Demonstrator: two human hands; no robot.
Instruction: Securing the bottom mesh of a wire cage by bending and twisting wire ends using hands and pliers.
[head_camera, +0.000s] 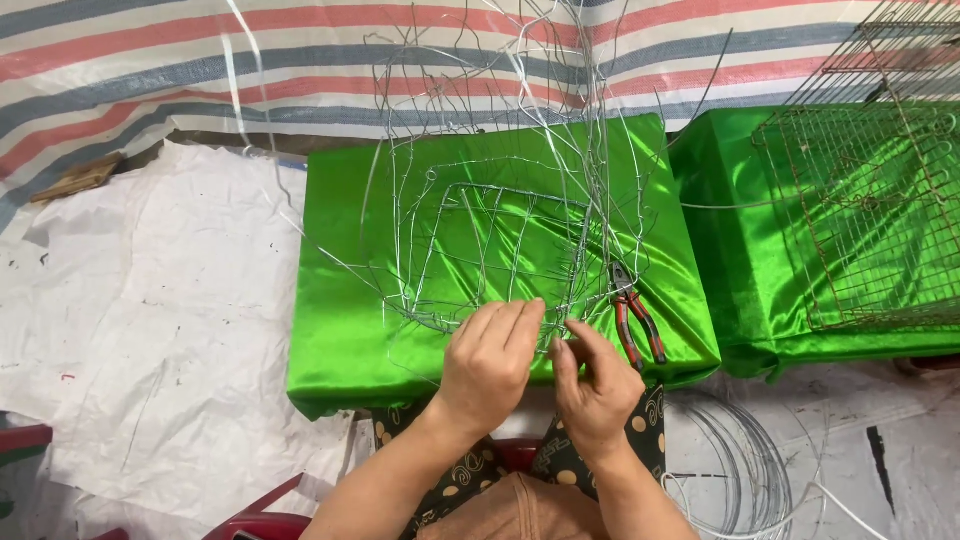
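Leftmost, white sheeting (130, 330) spread over the floor. Next, left hand (487, 365), fingers curled on the near rim of a silver wire frame (480, 240) atop a green-draped desk (340, 330). Right hand (592, 385) pinching that rim too. Just beside, red-handled pliers (636, 318); farther right, a rusty mesh cage (870, 210).

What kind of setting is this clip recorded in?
Probably an informal, makeshift wire-craft workspace at floor level. Both hands, left hand and right hand, work on a half-made wire frame atop a green cloth-covered block, with pliers beside it, a wire coil and a striped tarp behind.
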